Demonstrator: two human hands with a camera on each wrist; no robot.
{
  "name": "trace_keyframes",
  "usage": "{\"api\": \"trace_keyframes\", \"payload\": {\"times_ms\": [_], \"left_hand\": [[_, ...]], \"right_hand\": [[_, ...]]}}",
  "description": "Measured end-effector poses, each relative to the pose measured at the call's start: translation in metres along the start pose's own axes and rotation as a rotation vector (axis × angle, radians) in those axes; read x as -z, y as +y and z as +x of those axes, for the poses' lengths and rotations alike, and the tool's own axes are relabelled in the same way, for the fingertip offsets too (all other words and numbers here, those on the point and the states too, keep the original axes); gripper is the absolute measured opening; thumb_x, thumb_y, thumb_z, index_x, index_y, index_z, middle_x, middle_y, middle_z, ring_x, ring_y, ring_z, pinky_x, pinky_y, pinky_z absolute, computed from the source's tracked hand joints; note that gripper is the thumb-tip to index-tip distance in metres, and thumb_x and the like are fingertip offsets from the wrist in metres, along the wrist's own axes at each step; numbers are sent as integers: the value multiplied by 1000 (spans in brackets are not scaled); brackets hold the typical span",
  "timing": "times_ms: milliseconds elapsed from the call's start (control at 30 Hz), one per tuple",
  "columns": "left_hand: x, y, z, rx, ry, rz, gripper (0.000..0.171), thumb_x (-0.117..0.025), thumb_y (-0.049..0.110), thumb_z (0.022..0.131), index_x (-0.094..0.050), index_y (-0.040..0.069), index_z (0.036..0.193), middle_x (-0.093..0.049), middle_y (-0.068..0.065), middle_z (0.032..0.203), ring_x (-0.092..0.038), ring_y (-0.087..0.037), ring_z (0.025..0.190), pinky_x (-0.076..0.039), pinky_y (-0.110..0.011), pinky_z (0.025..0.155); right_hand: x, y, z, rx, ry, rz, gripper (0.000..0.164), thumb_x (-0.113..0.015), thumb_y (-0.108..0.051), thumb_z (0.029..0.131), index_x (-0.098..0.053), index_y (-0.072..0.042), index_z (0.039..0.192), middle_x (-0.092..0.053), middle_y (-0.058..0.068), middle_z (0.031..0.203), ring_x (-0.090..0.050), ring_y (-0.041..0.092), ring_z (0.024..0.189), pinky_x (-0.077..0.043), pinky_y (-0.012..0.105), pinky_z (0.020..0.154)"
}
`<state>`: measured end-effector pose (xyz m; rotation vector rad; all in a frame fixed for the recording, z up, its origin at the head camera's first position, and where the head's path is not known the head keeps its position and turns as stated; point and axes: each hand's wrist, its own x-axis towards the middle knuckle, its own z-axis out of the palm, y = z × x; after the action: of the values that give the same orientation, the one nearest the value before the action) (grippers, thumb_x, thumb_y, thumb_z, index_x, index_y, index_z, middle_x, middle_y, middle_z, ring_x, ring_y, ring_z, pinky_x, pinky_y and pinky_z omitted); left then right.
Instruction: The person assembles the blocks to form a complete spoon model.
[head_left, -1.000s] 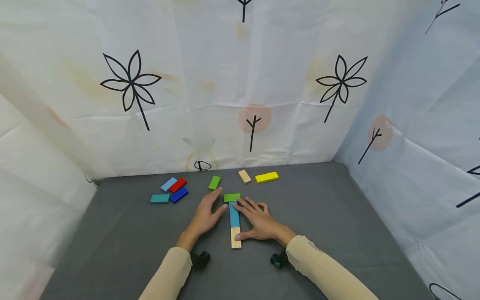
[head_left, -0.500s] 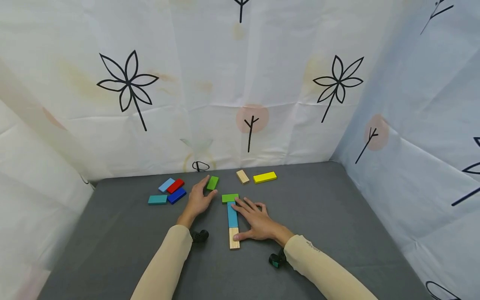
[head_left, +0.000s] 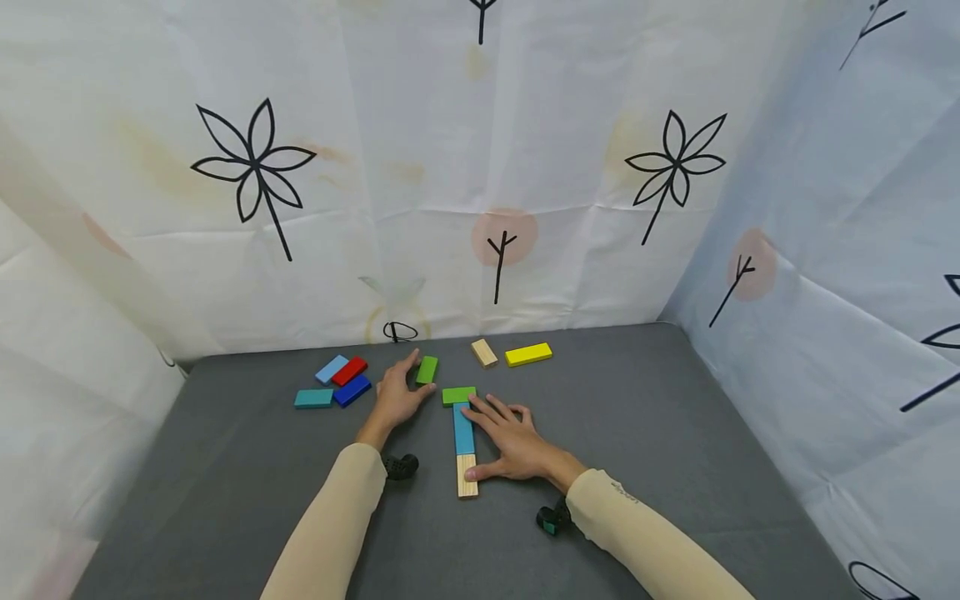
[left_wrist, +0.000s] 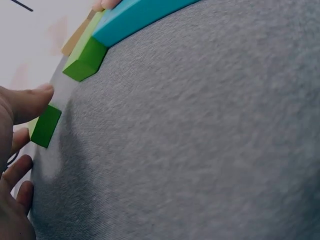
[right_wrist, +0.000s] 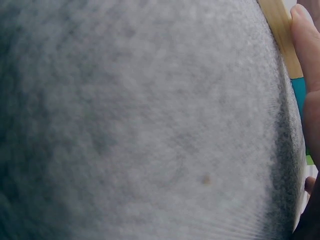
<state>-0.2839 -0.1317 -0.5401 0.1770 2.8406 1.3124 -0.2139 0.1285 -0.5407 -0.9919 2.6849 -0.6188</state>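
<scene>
On the head camera I have the left hand (head_left: 396, 398) over the table (head_left: 637, 417), toward its back edge, thumb and fingers apart beside a loose green block (head_left: 427, 370). Mid-table, a crosswise green block (head_left: 459, 396), a blue block (head_left: 464, 432) and a pale wooden block (head_left: 465, 488) form a T, its stem pointing away from the back edge. My right hand (head_left: 522, 446) rests on it, fingers spread, thumb on the pale wooden block. Toward the back left corner lie light blue (head_left: 332, 369), red (head_left: 349, 372), dark blue (head_left: 352, 391) and teal (head_left: 313, 399) blocks; near the back edge, a small wooden block (head_left: 484, 353) and a yellow block (head_left: 528, 355).

On the left wrist camera, the thumb overlaps the loose green block; I can't tell whether it touches.

On the right wrist camera, the thumb lies against the pale wooden block, with the blue block beyond.
</scene>
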Motion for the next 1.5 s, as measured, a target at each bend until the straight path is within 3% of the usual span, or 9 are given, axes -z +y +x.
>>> {"api": "trace_keyframes", "payload": {"times_ms": [367, 600, 733, 900, 1167, 1500], "left_hand": [[11, -2, 10, -5, -160, 85, 75, -74, 18, 94, -36, 11, 159, -35, -22, 159, -21, -45, 148, -11, -70, 113], [12, -5, 7, -39, -139, 101, 67, -75, 13, 92, -47, 8, 152, -41, -20, 156, -23, -44, 147, -13, -68, 112], [14, -6, 5, -48, -150, 94, 68, -79, 16, 90, -49, 8, 151, -42, -18, 156, -23, -44, 147, -12, -70, 113], [15, -11, 1, -71, -118, 84, 66, -82, 22, 88, -55, 7, 146, -46, -20, 150, -31, -45, 142, -18, -69, 112], [14, -15, -25, -77, -6, -109, 68, -87, 23, 82, -59, 3, 141, -51, -22, 145, -42, -42, 137, -29, -62, 113], [8, -11, -70, -91, 3, -161, 67, -91, 26, 78, -64, 5, 136, -58, -16, 138, -48, -37, 134, -32, -61, 112]], "right_hand": [[-1, -1, 1, 19, 11, 0, 97, -68, -63, 89, -21, -24, 164, -7, 0, 171, -7, 30, 156, -16, 59, 112], [-1, -2, 1, 16, 8, -3, 97, -68, -63, 89, -22, -23, 164, -8, 1, 171, -8, 29, 156, -16, 59, 112], [0, -4, 0, 13, 7, 7, 96, -69, -62, 89, -22, -22, 164, -8, 1, 171, -8, 30, 155, -16, 59, 112], [0, -5, 0, 16, 7, 13, 96, -69, -61, 89, -22, -22, 164, -7, 1, 171, -7, 30, 155, -16, 60, 112], [0, -4, -1, 16, 14, 9, 97, -69, -62, 89, -22, -22, 164, -8, 2, 171, -8, 31, 155, -16, 60, 111], [0, -1, -1, 15, 11, 8, 96, -66, -63, 90, -21, -22, 164, -8, 2, 171, -8, 32, 155, -16, 61, 111]]}}
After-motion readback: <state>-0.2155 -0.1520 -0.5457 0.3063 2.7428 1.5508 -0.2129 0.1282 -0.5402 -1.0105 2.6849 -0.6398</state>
